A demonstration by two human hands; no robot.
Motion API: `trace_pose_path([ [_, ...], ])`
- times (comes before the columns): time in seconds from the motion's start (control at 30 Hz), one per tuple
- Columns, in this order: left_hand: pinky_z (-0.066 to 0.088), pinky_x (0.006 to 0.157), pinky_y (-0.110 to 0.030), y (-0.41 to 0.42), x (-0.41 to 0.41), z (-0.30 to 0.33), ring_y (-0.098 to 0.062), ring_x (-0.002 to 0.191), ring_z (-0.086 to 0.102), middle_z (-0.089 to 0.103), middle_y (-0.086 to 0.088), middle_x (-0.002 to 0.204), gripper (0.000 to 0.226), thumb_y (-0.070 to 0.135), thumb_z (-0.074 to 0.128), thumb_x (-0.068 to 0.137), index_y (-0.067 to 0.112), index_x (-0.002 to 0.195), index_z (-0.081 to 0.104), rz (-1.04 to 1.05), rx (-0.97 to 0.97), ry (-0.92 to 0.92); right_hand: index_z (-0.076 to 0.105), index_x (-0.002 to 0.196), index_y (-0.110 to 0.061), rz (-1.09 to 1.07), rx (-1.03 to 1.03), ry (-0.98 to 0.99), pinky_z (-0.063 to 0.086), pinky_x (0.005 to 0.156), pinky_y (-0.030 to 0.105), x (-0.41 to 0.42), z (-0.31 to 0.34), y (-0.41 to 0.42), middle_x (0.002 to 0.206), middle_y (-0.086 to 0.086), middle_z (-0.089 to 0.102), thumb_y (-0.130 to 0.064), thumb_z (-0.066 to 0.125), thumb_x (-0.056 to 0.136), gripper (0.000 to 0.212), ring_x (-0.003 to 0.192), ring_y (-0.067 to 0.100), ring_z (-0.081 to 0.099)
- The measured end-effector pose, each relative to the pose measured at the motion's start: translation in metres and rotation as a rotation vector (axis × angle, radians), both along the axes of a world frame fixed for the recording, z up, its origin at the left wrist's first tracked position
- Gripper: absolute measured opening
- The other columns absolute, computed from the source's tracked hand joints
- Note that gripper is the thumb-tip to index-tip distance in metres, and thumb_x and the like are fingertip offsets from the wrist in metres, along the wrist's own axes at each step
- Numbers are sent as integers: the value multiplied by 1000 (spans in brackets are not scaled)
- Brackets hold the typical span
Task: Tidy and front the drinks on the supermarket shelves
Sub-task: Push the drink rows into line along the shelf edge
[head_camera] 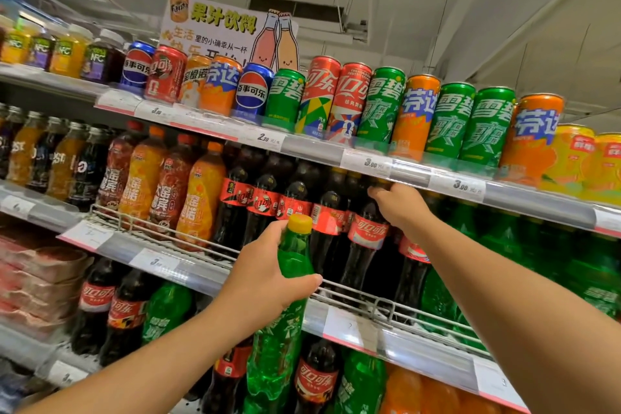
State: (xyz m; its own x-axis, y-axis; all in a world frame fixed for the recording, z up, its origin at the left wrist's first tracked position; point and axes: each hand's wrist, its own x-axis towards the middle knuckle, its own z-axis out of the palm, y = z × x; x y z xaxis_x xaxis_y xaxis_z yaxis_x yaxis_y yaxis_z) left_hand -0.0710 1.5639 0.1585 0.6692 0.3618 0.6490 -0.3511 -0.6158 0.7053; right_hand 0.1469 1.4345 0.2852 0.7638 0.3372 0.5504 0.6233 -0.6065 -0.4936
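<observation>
A person is partway through fronting the cola row on the middle shelf [356, 302]. The left hand [265, 276] is wrapped around the neck of a green bottle [289, 282] with a yellow cap, held clear of the shelf in front of the cola. The right hand [398, 203] reaches to the top of a cola bottle [364, 239], fingers curled at its cap, though the grip is partly hidden. Likely next: pull that cola forward, then find the green bottle its place among the green drinks to the right.
</observation>
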Motion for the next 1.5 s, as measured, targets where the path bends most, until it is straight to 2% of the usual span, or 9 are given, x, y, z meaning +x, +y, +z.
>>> trace_pose_path([
  [0.13,56,72,-35,-2,4,-1,-15,82,64,63,8,96,56,37,81,72,45,115,46,7,1,-7,54,69,-9,0,-153,17,36,53,31,-2,7,5,62,7,51,-42,47,98,44,58,25,49],
  [0.33,55,70,-28,-7,9,-2,-8,79,64,64,9,93,55,34,82,72,45,113,47,-25,-10,-23,62,116,-6,2,-235,-48,47,68,40,-7,7,7,90,15,61,-27,37,102,35,83,33,58],
  [0.57,47,67,-6,-7,9,1,9,84,58,63,10,94,51,30,82,72,46,106,47,-43,-31,-41,53,72,-10,-57,-145,-52,36,53,32,3,-3,13,72,11,56,-44,41,99,46,65,26,52],
  [0.87,56,72,-29,-10,13,0,-7,80,63,64,7,95,54,34,82,71,43,111,47,-44,-25,-18,52,91,-8,-106,34,34,52,57,35,-11,-31,12,80,7,60,-60,49,90,52,69,25,61],
  [1.07,57,69,-36,-18,17,1,-7,73,65,65,8,87,52,34,83,68,45,107,50,-79,-23,-35,43,138,-9,28,99,-111,45,83,30,-57,-63,-14,124,8,59,-31,58,90,54,100,20,59],
  [1.17,57,69,-38,-27,21,6,-9,75,65,65,12,88,53,35,84,65,47,104,50,-124,-29,-22,50,134,-23,174,66,-92,43,63,20,-101,-94,-43,97,-10,66,-24,56,89,45,67,3,59],
  [1.3,57,77,-40,-55,29,15,-5,82,65,65,15,90,54,36,84,56,47,99,54,-241,-39,1,44,131,-40,361,44,169,48,57,29,-142,-126,-82,91,-10,65,-24,56,77,57,61,7,55],
  [1.4,58,77,-44,-82,36,18,-13,86,67,66,8,93,53,36,84,53,39,98,57,-303,-77,34,40,123,-48,391,105,215,44,59,24,-149,-131,-104,90,-7,63,-43,62,70,58,63,2,50],
  [1.5,58,75,-43,-112,43,20,-16,80,69,68,2,90,50,29,87,56,29,97,59,-348,-72,43,44,127,-41,343,172,201,52,79,27,-145,-132,-127,106,-18,65,-47,71,66,67,91,-3,61],
])
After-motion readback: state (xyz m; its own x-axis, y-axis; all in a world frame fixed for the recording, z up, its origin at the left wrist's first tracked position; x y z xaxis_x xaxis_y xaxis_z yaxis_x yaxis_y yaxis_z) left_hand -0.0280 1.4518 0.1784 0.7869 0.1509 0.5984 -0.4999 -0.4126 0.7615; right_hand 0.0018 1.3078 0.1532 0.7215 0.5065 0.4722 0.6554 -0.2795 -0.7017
